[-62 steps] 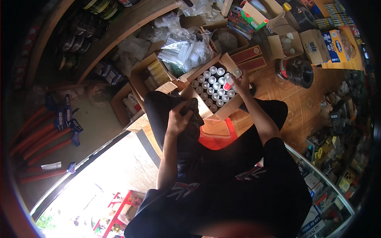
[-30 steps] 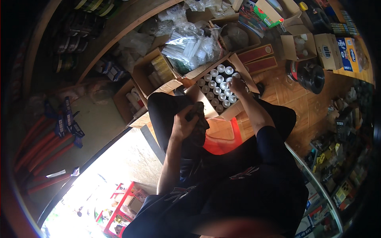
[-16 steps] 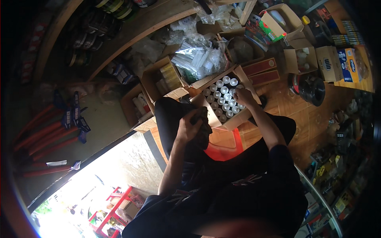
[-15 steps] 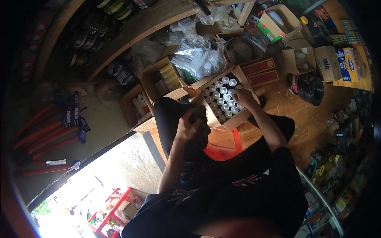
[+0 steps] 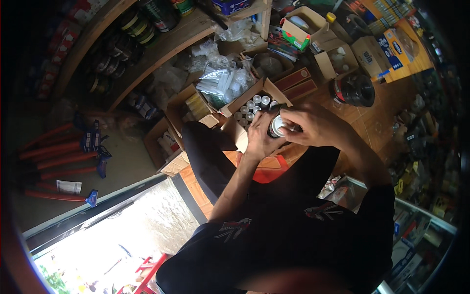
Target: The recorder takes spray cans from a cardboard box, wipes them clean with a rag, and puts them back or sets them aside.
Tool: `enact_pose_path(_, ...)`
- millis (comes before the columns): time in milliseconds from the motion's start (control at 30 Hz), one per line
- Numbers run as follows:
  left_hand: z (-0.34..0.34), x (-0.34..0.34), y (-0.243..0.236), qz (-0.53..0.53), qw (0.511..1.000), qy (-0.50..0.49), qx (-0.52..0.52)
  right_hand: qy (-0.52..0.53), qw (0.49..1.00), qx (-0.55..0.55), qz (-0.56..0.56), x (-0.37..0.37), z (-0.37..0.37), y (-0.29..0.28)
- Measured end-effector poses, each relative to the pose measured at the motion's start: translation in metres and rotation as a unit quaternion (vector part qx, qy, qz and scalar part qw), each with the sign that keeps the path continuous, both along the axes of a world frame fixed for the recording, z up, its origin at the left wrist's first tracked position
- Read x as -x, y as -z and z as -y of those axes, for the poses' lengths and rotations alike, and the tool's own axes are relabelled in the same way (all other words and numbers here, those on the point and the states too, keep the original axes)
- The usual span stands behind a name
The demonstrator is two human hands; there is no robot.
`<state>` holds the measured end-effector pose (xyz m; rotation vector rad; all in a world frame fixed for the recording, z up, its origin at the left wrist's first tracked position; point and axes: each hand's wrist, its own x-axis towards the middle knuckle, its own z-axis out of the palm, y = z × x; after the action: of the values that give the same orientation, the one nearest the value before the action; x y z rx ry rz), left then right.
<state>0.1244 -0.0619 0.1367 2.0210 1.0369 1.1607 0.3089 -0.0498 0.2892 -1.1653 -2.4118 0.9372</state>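
Note:
Both my hands are at one silver-topped can (image 5: 278,126), raised just above the near side of an open cardboard carton (image 5: 269,89). My left hand (image 5: 262,136) wraps round the can's side, and a bit of dark cloth (image 5: 278,108) shows beside it. From the right, my right hand (image 5: 308,122) closes its fingers over the can's top. In the carton stand several more silver-topped cans (image 5: 257,99) in rows, their tops up. My hands cover the carton's near right part and most of the raised can's body.
Left of the carton stands an open box of yellowish tubes (image 5: 196,105). Behind it lie clear plastic bags (image 5: 220,81). Black coiled rolls (image 5: 357,90) rest on the tiled floor at right. Red-handled tools (image 5: 58,159) lie at far left. A glass case (image 5: 426,235) is at lower right.
My right hand has come out of the carton with a can, toward me. My left hand has moved right from above my knee, where it held the dark cloth, to the can.

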Motion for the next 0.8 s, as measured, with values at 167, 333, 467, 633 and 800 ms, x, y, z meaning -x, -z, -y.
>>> enact_pose_path(167,0.024,0.011,-0.043,0.108,0.988,0.002,0.113,0.087,0.960,-0.140,-0.227,0.005,0.030,0.004)
enact_pose_path(333,0.034,0.028,-0.076,-0.034,0.998,0.021,0.057,0.116,0.911,0.099,-0.384,0.036,0.042,0.076)
enact_pose_path(467,0.054,0.062,-0.089,-0.019,0.997,0.006,0.070,0.201,0.846,0.080,-0.488,0.049,0.054,0.095)
enact_pose_path(633,0.062,0.070,-0.128,0.020,0.995,-0.091,-0.038,0.311,0.889,0.008,-0.337,0.053,0.060,0.113)
enact_pose_path(800,0.042,0.033,-0.142,-0.044,0.980,0.151,-0.120,0.114,0.894,0.024,-0.432,0.068,0.069,0.134)
